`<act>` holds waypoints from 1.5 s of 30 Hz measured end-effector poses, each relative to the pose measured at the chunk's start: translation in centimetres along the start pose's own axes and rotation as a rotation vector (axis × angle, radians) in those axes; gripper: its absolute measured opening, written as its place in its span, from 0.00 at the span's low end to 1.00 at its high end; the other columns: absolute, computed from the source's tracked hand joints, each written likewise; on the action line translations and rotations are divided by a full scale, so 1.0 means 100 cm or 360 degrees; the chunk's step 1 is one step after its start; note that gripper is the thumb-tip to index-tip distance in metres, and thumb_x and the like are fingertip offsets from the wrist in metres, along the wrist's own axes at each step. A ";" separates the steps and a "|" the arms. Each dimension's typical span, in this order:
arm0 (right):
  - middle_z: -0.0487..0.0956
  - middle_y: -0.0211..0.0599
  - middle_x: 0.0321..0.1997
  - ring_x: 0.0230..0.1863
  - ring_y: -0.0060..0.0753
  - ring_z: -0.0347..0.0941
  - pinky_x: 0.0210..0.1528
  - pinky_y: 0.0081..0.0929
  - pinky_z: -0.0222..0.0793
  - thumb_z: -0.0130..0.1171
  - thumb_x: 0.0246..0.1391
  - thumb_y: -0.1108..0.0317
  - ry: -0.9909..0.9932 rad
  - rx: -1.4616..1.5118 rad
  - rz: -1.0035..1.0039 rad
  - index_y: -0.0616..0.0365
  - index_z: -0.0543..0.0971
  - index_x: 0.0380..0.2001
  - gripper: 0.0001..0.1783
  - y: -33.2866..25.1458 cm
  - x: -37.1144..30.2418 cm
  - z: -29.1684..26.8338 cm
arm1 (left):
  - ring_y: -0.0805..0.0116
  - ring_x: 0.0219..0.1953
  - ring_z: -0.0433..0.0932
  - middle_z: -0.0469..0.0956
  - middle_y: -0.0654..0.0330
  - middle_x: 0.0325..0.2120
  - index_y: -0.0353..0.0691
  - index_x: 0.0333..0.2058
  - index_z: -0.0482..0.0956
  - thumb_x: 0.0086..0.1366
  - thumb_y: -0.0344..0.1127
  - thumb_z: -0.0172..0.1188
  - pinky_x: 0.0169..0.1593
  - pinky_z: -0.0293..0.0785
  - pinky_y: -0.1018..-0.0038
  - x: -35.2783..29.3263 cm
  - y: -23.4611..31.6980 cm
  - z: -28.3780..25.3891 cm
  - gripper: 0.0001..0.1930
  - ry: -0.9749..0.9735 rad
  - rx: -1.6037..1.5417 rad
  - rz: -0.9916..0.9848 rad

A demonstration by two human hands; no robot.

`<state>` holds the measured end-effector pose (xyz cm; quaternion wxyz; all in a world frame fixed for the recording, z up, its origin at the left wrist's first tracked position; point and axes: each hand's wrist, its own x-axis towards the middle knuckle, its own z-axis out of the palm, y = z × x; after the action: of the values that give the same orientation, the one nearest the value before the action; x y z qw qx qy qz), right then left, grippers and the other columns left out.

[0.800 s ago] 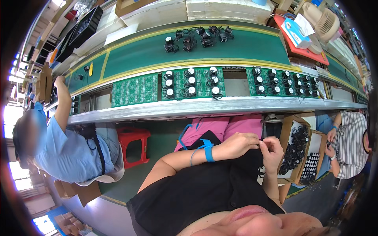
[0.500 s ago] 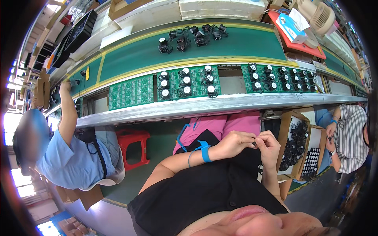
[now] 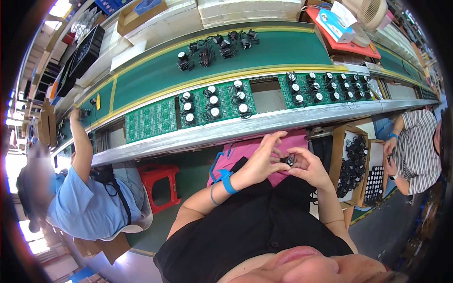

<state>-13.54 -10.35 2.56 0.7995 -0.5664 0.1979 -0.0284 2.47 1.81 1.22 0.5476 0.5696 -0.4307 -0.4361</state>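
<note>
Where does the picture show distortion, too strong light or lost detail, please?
Head view, middle: the long, silver metal rail bends into a curve, as fisheye lenses do; head view, corners: darkened to black; head view, left edge: the bright, white window-like panels look washed out; head view, centre: the small, dark part between bare left hand and bare right hand is too small for fine detail.

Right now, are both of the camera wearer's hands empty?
No, a small dark part is held at the fingertips of the right hand, with the left hand close beside it.

The held part [image 3: 286, 160] is mostly black, the stool [image 3: 158, 171] red.
</note>
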 end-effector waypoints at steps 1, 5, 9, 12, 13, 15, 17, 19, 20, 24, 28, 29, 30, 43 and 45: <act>0.70 0.36 0.44 0.41 0.22 0.71 0.45 0.19 0.70 0.63 0.48 0.78 0.0017 0.0002 -0.0008 0.63 0.65 0.54 0.29 0.000 0.003 0.000 | 0.65 0.38 0.74 0.60 0.53 0.45 0.42 0.60 0.54 0.49 0.20 0.66 0.42 0.79 0.72 -0.003 0.000 -0.003 0.41 -0.0018 0.0002 0.0005; 0.73 0.35 0.42 0.40 0.23 0.73 0.40 0.20 0.71 0.64 0.45 0.79 -0.0115 0.0141 0.0037 0.63 0.66 0.51 0.29 0.011 0.017 0.007 | 0.70 0.40 0.73 0.59 0.58 0.45 0.40 0.59 0.55 0.49 0.18 0.66 0.42 0.79 0.74 -0.017 -0.008 -0.013 0.40 -0.0043 -0.0342 -0.0188; 0.73 0.29 0.41 0.42 0.18 0.71 0.46 0.18 0.69 0.61 0.48 0.79 -0.0316 0.0201 0.0152 0.61 0.68 0.52 0.26 0.008 0.025 0.021 | 0.70 0.37 0.75 0.65 0.57 0.42 0.37 0.54 0.62 0.51 0.21 0.66 0.40 0.77 0.77 -0.045 -0.007 -0.024 0.32 0.0210 -0.0642 -0.0088; 0.72 0.30 0.42 0.44 0.20 0.70 0.48 0.20 0.67 0.60 0.48 0.81 -0.0192 0.0122 0.0002 0.62 0.68 0.53 0.27 0.011 0.028 0.022 | 0.62 0.38 0.76 0.75 0.54 0.37 0.35 0.44 0.72 0.55 0.21 0.61 0.43 0.73 0.71 -0.072 -0.004 -0.060 0.17 0.0917 0.0625 0.0445; 0.72 0.30 0.42 0.44 0.20 0.70 0.48 0.20 0.67 0.60 0.48 0.81 -0.0210 0.0121 0.0009 0.62 0.68 0.53 0.27 0.011 0.029 0.020 | 0.60 0.38 0.76 0.77 0.53 0.36 0.34 0.41 0.75 0.55 0.20 0.59 0.43 0.72 0.69 -0.079 0.000 -0.077 0.13 0.1125 0.0892 0.0504; 0.71 0.32 0.43 0.45 0.21 0.69 0.49 0.21 0.67 0.59 0.47 0.82 -0.0021 0.0072 -0.0176 0.63 0.67 0.53 0.27 0.010 0.031 0.017 | 0.58 0.41 0.76 0.76 0.52 0.37 0.34 0.40 0.75 0.57 0.21 0.56 0.45 0.71 0.67 -0.092 -0.006 -0.109 0.11 0.1664 0.1174 0.0423; 0.70 0.33 0.44 0.44 0.22 0.69 0.50 0.22 0.66 0.58 0.47 0.83 -0.0033 0.0013 -0.0257 0.64 0.65 0.54 0.28 0.008 0.035 0.016 | 0.54 0.43 0.74 0.76 0.51 0.38 0.34 0.42 0.75 0.58 0.24 0.56 0.49 0.67 0.66 -0.102 -0.002 -0.146 0.11 0.1891 0.1610 0.0231; 0.70 0.33 0.43 0.45 0.22 0.68 0.51 0.22 0.66 0.59 0.47 0.82 0.0017 -0.0201 -0.0320 0.65 0.65 0.54 0.29 0.001 0.036 0.020 | 0.52 0.46 0.72 0.76 0.50 0.41 0.36 0.46 0.72 0.61 0.28 0.54 0.53 0.63 0.62 -0.122 -0.009 -0.189 0.14 0.1959 0.1961 -0.0019; 0.70 0.33 0.43 0.45 0.22 0.68 0.51 0.22 0.66 0.59 0.47 0.82 -0.0003 -0.0208 -0.0320 0.65 0.65 0.54 0.29 0.000 0.037 0.019 | 0.50 0.46 0.72 0.76 0.49 0.42 0.36 0.48 0.71 0.62 0.31 0.54 0.52 0.64 0.61 -0.130 -0.015 -0.211 0.16 0.1990 0.2126 -0.0082; 0.70 0.35 0.45 0.46 0.23 0.68 0.52 0.24 0.65 0.60 0.47 0.81 0.0012 -0.0315 -0.0337 0.64 0.65 0.54 0.29 -0.004 0.045 0.022 | 0.49 0.47 0.72 0.76 0.48 0.44 0.38 0.54 0.68 0.63 0.41 0.54 0.51 0.65 0.60 -0.158 -0.035 -0.282 0.22 0.2043 0.2488 -0.0468; 0.72 0.36 0.45 0.48 0.24 0.68 0.55 0.25 0.63 0.59 0.48 0.80 0.0183 -0.0325 -0.0495 0.63 0.65 0.52 0.27 -0.011 0.063 0.019 | 0.47 0.44 0.75 0.78 0.46 0.40 0.33 0.52 0.69 0.62 0.50 0.55 0.47 0.70 0.61 -0.157 -0.036 -0.331 0.28 0.1933 0.1837 -0.0897; 0.72 0.36 0.45 0.49 0.24 0.68 0.56 0.25 0.62 0.59 0.48 0.80 0.0214 -0.0215 -0.0537 0.63 0.65 0.52 0.26 -0.013 0.068 0.019 | 0.47 0.44 0.75 0.78 0.46 0.40 0.33 0.52 0.69 0.62 0.50 0.55 0.47 0.70 0.61 -0.158 -0.038 -0.345 0.28 0.1934 0.1836 -0.0894; 0.73 0.36 0.46 0.50 0.24 0.68 0.56 0.24 0.62 0.58 0.49 0.80 0.0245 -0.0151 -0.0552 0.62 0.66 0.50 0.24 -0.018 0.073 0.022 | 0.46 0.43 0.76 0.78 0.44 0.38 0.32 0.48 0.73 0.61 0.50 0.56 0.44 0.71 0.61 -0.160 -0.043 -0.360 0.26 0.1822 0.1831 -0.0780; 0.70 0.26 0.37 0.48 0.24 0.70 0.50 0.24 0.66 0.55 0.54 0.76 0.0316 0.0003 -0.0296 0.56 0.68 0.46 0.16 -0.028 0.147 0.020 | 0.81 0.27 0.64 0.71 0.70 0.21 0.33 0.26 0.79 0.61 0.40 0.61 0.32 0.60 0.81 -0.159 -0.014 -0.374 0.14 0.1885 0.0492 -0.0203; 0.68 0.24 0.32 0.35 0.15 0.64 0.40 0.14 0.63 0.59 0.50 0.78 0.0360 0.0009 -0.0264 0.59 0.70 0.44 0.17 -0.029 0.154 0.025 | 0.82 0.28 0.66 0.72 0.69 0.23 0.34 0.29 0.78 0.63 0.38 0.60 0.32 0.61 0.83 -0.170 -0.007 -0.372 0.12 0.2026 0.0284 -0.0081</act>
<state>2.00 -13.31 1.54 0.7685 -0.5719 0.2391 -0.1585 34.31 27.57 1.64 0.6360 0.7704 -0.0425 0.0118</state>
